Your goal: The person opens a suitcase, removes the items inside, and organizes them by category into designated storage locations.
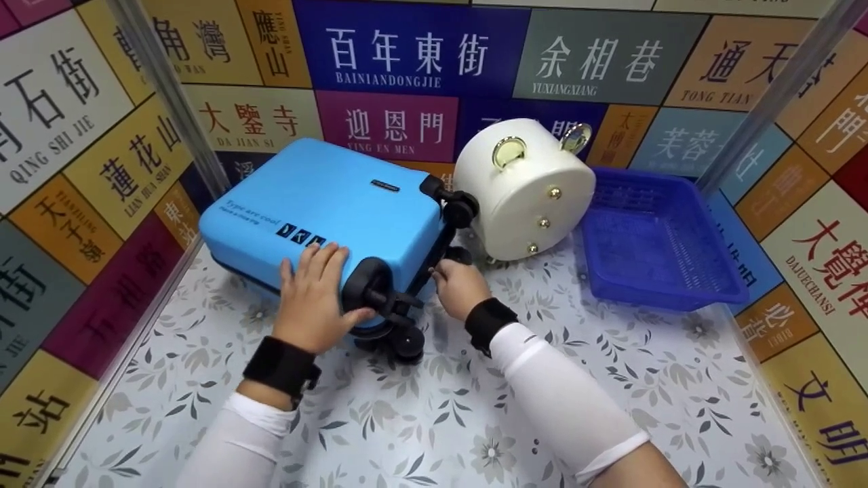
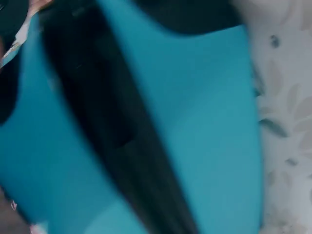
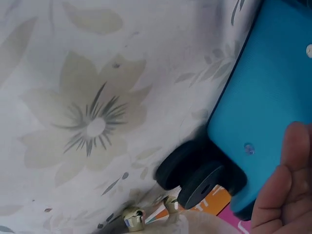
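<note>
A light blue suitcase (image 1: 325, 196) lies on its side on the floral surface, its black wheels pointing toward me and to the right. My left hand (image 1: 310, 298) rests on its upper face near a corner wheel, fingers spread and thumb by the black corner. At the base end, my right hand (image 1: 463, 288) has curled fingers against the dark seam and pinches what looks like a small black zipper pull (image 1: 432, 270). The right wrist view shows its fingers (image 3: 295, 146) beside the blue shell. Close up, the left wrist view shows the suitcase's black zipper band (image 2: 126, 126), blurred.
Just right of the suitcase stands a tilted cream round bag (image 1: 525, 190) with gold rings and studs, close to a wheel. Beyond it sits a blue plastic basket (image 1: 664, 298). Walls with colourful street-name signs (image 1: 407, 54) enclose the back and sides, with metal posts at the corners.
</note>
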The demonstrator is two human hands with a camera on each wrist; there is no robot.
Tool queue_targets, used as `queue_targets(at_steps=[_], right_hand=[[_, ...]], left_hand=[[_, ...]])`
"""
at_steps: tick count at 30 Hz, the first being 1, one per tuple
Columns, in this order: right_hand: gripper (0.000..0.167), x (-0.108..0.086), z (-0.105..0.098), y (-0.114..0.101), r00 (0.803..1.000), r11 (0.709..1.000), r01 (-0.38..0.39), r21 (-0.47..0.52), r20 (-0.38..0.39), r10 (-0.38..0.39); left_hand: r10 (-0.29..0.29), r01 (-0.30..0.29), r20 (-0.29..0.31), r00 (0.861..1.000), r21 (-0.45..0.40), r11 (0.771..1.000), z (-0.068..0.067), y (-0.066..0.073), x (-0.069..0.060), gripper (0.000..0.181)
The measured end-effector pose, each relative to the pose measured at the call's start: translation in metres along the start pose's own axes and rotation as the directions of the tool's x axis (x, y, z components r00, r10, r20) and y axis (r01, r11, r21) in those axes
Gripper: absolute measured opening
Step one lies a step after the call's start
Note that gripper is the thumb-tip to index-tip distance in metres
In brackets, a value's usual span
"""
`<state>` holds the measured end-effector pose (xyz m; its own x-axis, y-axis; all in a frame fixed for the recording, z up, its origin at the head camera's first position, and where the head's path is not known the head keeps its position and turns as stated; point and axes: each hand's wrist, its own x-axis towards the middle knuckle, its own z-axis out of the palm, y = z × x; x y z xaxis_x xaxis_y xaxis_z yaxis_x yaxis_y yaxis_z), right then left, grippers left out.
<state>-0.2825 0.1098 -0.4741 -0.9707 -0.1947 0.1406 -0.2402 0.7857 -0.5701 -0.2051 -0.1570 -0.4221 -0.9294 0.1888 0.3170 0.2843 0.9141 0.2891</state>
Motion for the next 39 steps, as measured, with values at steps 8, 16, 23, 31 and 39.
queue_targets(at_steps=[8, 16, 23, 31, 39], right_hand=[[0.021, -0.005, 0.002, -0.003, 1.000, 1.000, 0.029, 0.000, 0.002, -0.029], [0.013, -0.015, 0.005, -0.008, 0.996, 0.997, 0.078, 0.016, 0.036, -0.078], [0.010, -0.020, 0.003, 0.003, 0.964, 0.965, 0.261, -0.023, -0.039, -0.262], [0.004, -0.017, 0.000, 0.005, 0.981, 0.982, 0.188, -0.017, -0.046, -0.188], [0.010, -0.018, 0.004, 0.010, 0.975, 0.979, 0.203, -0.030, -0.087, -0.205]], left_hand=[[0.105, -0.104, -0.008, 0.994, 0.058, 0.993, -0.012, -0.038, 0.012, 0.126], [0.020, -0.012, -0.079, 0.997, 0.100, 0.995, 0.002, -0.018, 0.011, 0.123], [-0.078, 0.097, -0.122, 0.989, 0.158, 0.983, 0.011, 0.016, 0.012, 0.121], [-0.055, 0.054, 0.006, 0.998, 0.127, 0.990, -0.019, -0.023, 0.024, 0.122], [-0.053, 0.063, -0.086, 0.995, 0.124, 0.990, -0.009, -0.040, 0.021, 0.127]])
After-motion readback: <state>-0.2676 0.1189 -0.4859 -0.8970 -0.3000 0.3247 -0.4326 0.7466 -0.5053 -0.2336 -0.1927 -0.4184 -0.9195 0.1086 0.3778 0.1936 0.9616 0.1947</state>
